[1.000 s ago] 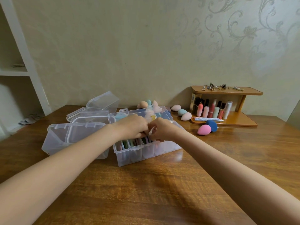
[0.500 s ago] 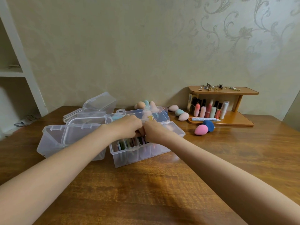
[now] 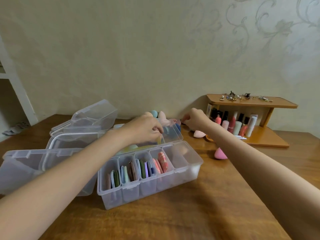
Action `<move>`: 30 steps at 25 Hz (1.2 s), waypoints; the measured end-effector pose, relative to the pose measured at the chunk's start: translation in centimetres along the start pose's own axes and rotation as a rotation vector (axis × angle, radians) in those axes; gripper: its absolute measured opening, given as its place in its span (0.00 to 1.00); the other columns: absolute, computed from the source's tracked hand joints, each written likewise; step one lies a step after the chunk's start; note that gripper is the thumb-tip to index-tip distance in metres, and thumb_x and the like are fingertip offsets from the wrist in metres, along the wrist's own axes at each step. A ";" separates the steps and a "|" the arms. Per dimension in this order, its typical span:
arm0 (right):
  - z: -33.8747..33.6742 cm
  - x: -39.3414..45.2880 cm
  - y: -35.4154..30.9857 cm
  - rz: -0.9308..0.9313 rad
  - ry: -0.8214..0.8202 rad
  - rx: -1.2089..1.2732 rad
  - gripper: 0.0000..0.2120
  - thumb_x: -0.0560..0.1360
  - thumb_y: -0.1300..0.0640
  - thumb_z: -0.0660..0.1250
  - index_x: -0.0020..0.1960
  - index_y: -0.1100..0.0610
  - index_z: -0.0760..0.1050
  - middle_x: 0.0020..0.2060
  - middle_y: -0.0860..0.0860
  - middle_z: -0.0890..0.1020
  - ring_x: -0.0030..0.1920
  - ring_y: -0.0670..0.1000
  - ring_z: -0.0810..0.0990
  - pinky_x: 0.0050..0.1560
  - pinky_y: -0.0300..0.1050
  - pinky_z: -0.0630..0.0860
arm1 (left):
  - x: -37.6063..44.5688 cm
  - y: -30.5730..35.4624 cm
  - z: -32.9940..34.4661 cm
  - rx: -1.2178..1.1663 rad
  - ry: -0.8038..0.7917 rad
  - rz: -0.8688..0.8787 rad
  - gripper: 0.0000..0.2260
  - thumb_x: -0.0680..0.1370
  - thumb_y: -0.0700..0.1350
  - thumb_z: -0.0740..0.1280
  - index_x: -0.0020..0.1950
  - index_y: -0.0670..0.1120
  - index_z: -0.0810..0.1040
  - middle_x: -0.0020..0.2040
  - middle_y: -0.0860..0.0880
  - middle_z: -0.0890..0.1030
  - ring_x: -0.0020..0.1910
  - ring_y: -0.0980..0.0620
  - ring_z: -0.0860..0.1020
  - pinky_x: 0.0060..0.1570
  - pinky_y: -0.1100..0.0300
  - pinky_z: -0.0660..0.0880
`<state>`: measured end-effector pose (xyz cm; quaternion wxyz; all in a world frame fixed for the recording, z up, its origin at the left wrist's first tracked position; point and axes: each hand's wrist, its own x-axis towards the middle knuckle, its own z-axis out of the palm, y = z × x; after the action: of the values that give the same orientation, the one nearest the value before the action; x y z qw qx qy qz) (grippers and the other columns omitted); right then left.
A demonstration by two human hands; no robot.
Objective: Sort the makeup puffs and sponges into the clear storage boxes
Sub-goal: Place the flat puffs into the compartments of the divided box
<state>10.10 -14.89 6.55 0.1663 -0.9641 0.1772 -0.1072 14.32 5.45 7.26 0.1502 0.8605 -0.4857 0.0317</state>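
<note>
A clear divided box (image 3: 173, 186) stands open at centre, and several of its compartments hold flat coloured puffs (image 3: 143, 168) on edge. My left hand (image 3: 145, 129) hovers over the box's back edge and raised lid (image 3: 174, 135), its fingers pinched down on a yellow puff (image 3: 158, 140). Behind the box, near the wall, my right hand (image 3: 195, 119) has its fingertips closed on a pale pink sponge (image 3: 178, 121). Loose sponges lie around: pink (image 3: 220, 154), peach (image 3: 199, 134), blue (image 3: 178, 127), teal (image 3: 154, 113).
Two more clear boxes stand at left: a near one (image 3: 26, 172) and a tilted open one (image 3: 93, 116) behind. A small wooden shelf (image 3: 266, 141) with cosmetic bottles stands at right against the wall. A white shelving unit (image 3: 19, 94) is at far left.
Both hands have left the box compartments. My right hand has moved back and right to the sponges by the wall, and my left hand has risen to the lid. The view has shifted closer.
</note>
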 end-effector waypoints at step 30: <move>0.1 -11.0 -4.4 -0.176 -0.189 0.063 0.16 0.70 0.57 0.72 0.56 0.55 0.74 0.48 0.51 0.80 0.46 0.50 0.79 0.40 0.38 0.75 | -3.3 1.8 1.9 -0.075 -0.125 0.062 0.07 0.75 0.47 0.67 0.52 0.49 0.75 0.53 0.52 0.77 0.53 0.54 0.75 0.54 0.57 0.73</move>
<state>1.37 -6.85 6.37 0.2024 -0.9760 0.0720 -0.0356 10.90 6.74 5.17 0.1508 0.8391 -0.5215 -0.0358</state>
